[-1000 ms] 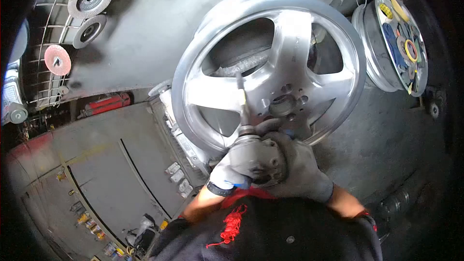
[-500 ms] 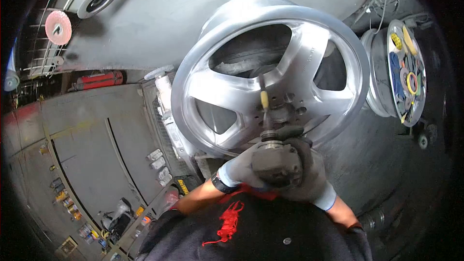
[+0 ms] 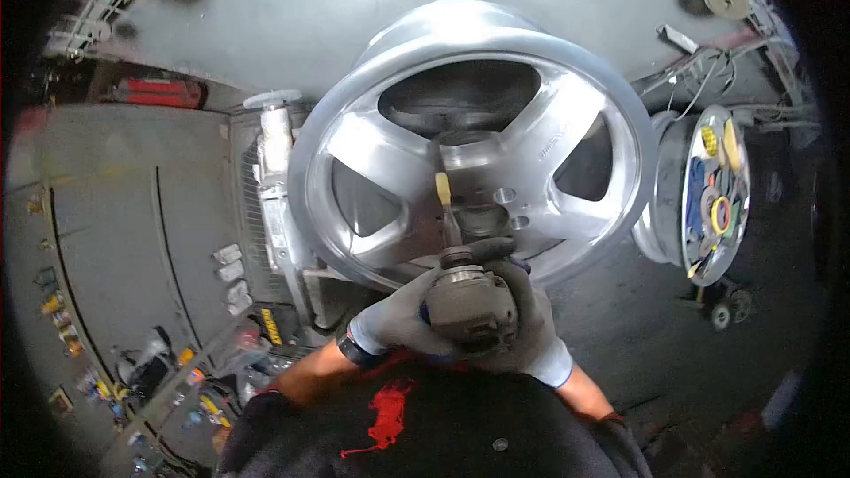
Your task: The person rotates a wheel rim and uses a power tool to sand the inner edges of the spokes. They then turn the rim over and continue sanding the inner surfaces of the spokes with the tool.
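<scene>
My gloved left hand [image 3: 394,312] and right hand [image 3: 538,335] curl around a dark power tool [image 3: 472,310] at the lower centre of the frame. Its thin shaft [image 3: 444,190] points up over the spoked metal wheel [image 3: 580,111] in mid-frame; whether it touches, I can't tell.

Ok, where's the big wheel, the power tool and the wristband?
Big wheel [image 3: 534,145], head view: on a shiny spoke.
Power tool [image 3: 471,312], head view: on its dark body.
Wristband [image 3: 351,351], head view: on its middle.
</scene>
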A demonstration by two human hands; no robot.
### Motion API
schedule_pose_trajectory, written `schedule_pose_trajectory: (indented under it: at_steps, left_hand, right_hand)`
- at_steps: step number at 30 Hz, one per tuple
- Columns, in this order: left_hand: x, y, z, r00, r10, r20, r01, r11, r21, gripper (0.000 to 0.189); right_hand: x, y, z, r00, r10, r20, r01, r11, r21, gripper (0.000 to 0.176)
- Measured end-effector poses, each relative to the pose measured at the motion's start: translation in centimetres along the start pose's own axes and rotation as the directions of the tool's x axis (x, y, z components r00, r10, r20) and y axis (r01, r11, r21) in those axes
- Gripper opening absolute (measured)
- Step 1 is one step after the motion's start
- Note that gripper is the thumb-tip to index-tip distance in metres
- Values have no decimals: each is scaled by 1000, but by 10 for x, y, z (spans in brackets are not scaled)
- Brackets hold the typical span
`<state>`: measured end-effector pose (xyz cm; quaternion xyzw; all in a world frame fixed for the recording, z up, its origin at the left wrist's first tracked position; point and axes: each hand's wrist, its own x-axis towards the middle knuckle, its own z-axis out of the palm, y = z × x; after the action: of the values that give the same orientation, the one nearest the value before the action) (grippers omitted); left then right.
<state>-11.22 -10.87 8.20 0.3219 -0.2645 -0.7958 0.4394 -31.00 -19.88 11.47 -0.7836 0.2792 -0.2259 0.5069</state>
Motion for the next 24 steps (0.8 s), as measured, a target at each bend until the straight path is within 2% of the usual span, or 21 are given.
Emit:
schedule_pose_trajectory:
  at_steps: [2, 4, 5, 7, 8, 9, 10, 11, 12, 13, 14, 15, 16, 17, 19, 20, 21, 22, 23, 24]
  left_hand:
    - [13, -12, 7, 999, 38, 31, -35, 995, -91, 107]
    - [26, -23, 14, 1000, -9, 21, 15, 951, -308, 105]
    - [32, -19, 19, 1000, 17, 21, -10, 946, -324, 105]
    - [42, 13, 30, 992, -118, 48, 125, 970, -209, 107]
    - [51, 18, 35, 994, -96, 56, 106, 970, -217, 107]
    - [63, 20, 43, 995, 11, 96, 13, 970, -243, 106]
    - [72, 26, 50, 984, 118, 131, -79, 959, -271, 105]
    - [75, 38, 57, 970, 181, 163, -155, 975, -159, 100]
    - [81, 40, 61, 957, 216, 191, -195, 973, -125, 97]
    - [86, 41, 65, 943, 249, 223, -234, 968, -92, 94]
    - [87, 43, 65, 937, 244, 248, -225, 969, -104, 88]
    - [91, 41, 67, 931, 239, 275, -177, 956, -233, 83]
    - [99, 32, 69, 928, 272, 253, -217, 950, -225, 79]
    - [103, 35, 72, 924, 305, 229, -258, 942, -215, 75]
    - [103, 45, 75, 906, 323, 273, -274, 940, -201, 67]
    - [103, 54, 75, 892, 331, 309, -285, 941, -184, 61]
    - [107, 58, 73, 886, 338, 316, -290, 938, -191, 61]
    - [111, 62, 71, 883, 328, 335, -295, 944, -148, 54]
    - [114, 64, 73, 881, 316, 352, -298, 949, -106, 48]
    - [128, 53, 77, 871, 391, 297, -370, 920, -125, 42]
  right_hand:
    - [-5, -2, -10, 1000, 13, 9, -13, 1000, -3, 86]
    - [-8, -7, -19, 987, 163, 12, -162, 986, -34, 84]
    - [-13, -6, -24, 987, 159, 32, -157, 986, -57, 84]
    - [-24, 0, -31, 968, 245, 56, -220, 935, -279, 84]
    - [-27, 0, -35, 941, 339, 20, -328, 923, -201, 83]
    - [-26, -1, -40, 961, 274, -33, -275, 936, -220, 82]
    - [-28, 5, -48, 995, 94, -46, -103, 957, -272, 85]
    - [-34, 19, -59, 995, -88, -47, 69, 945, -320, 89]
    - [-57, 23, -67, 996, 78, 31, -44, 800, -598, 100]
    - [-73, 28, -75, 997, 74, 34, -38, 793, -609, 100]
    - [-69, 13, -79, 985, 142, -102, -171, 899, -402, 107]
    - [-67, 2, -81, 947, 236, -219, -273, 949, -158, 114]
    - [-78, -2, -92, 978, 169, -123, -208, 738, -642, 124]
    - [-81, -8, -91, 876, 350, -331, -458, 817, -350, 130]
    - [-84, -2, -86, 895, 1, -445, -283, 773, -567, 95]
    - [-64, -19, -95, 965, -237, -111, -55, 228, -972, 91]
    - [-50, -25, -86, 889, -222, -401, -221, 558, -800, 75]
    - [-51, -16, -88, 823, -74, -563, -323, 755, -571, 65]
    - [-53, -7, -90, 736, 113, -668, -391, 875, -283, 56]
    - [-27, -28, -86, 816, 20, -577, -217, 936, -275, 40]
